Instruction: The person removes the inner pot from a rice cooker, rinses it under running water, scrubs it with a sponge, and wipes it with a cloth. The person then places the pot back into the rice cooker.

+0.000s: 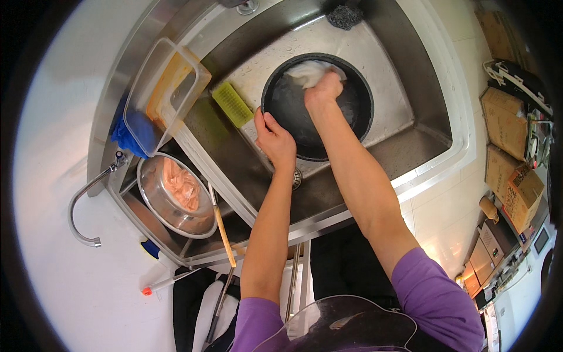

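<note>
A round black pan (316,132) rests on the floor of a stainless steel sink (387,88). My left hand (277,141) grips its near left rim, thumb over the edge. Inside the pan, my right hand (324,90) presses a wet whitish cloth (308,74) against the far part of the bottom. The cloth looks blurred, and my fingers partly hide it. Some wetness shines on the pan's inner surface. Just left of the pan lies a yellow-green sponge-like block (232,104), near my left fingertips.
A dark scouring pad (345,16) lies at the sink's far end. A clear plastic container (165,88) straddles the left divider. The smaller basin holds a steel bowl (149,185) of pinkish raw meat (181,187). A wooden-handled utensil (223,229) crosses its near edge. A tap (79,198) stands left.
</note>
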Demonstrator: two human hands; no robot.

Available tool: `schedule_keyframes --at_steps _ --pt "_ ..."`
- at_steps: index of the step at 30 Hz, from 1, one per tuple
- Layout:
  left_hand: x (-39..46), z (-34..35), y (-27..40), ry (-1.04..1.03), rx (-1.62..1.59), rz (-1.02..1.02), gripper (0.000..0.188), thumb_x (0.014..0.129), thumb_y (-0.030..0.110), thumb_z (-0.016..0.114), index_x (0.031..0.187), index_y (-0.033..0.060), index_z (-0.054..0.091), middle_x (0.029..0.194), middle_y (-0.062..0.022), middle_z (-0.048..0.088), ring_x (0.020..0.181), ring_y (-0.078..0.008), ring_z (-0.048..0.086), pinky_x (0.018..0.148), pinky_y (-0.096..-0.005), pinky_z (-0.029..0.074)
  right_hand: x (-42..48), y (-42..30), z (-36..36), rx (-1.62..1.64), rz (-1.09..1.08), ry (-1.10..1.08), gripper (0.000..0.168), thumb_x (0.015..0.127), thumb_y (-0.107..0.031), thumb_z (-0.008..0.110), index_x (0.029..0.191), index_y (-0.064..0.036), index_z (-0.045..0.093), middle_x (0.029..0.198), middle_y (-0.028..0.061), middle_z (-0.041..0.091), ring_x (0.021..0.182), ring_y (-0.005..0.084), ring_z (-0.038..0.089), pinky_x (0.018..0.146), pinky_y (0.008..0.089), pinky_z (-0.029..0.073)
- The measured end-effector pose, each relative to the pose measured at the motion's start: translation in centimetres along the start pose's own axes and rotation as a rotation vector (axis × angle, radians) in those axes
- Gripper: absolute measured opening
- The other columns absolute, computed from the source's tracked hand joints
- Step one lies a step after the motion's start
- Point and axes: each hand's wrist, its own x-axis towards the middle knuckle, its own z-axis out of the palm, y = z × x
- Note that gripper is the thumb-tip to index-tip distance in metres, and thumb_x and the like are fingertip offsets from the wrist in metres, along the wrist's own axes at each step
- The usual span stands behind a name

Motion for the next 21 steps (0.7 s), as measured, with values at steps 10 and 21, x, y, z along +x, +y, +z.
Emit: schedule_keyframes --at_steps 10,21 --pt "0.2 -0.3 0.1 -0.067 -0.075 -0.106 0.033 0.098 0.022 0.043 0.118 -0.0010 0.054 0.096 -0.0230 0.064 0.086 -0.0349 0.062 0.076 -0.0392 0.047 -4.0 1.6 -4.0 -1.306 -0.314 -0.824 0.022 0.085 -0.011 0.061 0.103 -0.003 0.052 0.089 0.0094 0.063 0.080 0.0152 0.057 0.070 0.0310 0.047" --pt "0.1 -0.2 -0.3 -0.046 -0.051 -0.040 0.031 0.099 0.021 0.040 0.116 -0.0011 0.054 0.092 -0.0248 0.064 0.083 -0.0401 0.062 0.072 -0.0420 0.047 -4.4 0.2 -1.3 -0.977 -1.161 -0.659 0.015 0.079 0.002 0.064 0.092 -0.002 0.059 0.081 0.0097 0.061 0.073 0.0179 0.058 0.068 0.0291 0.047"
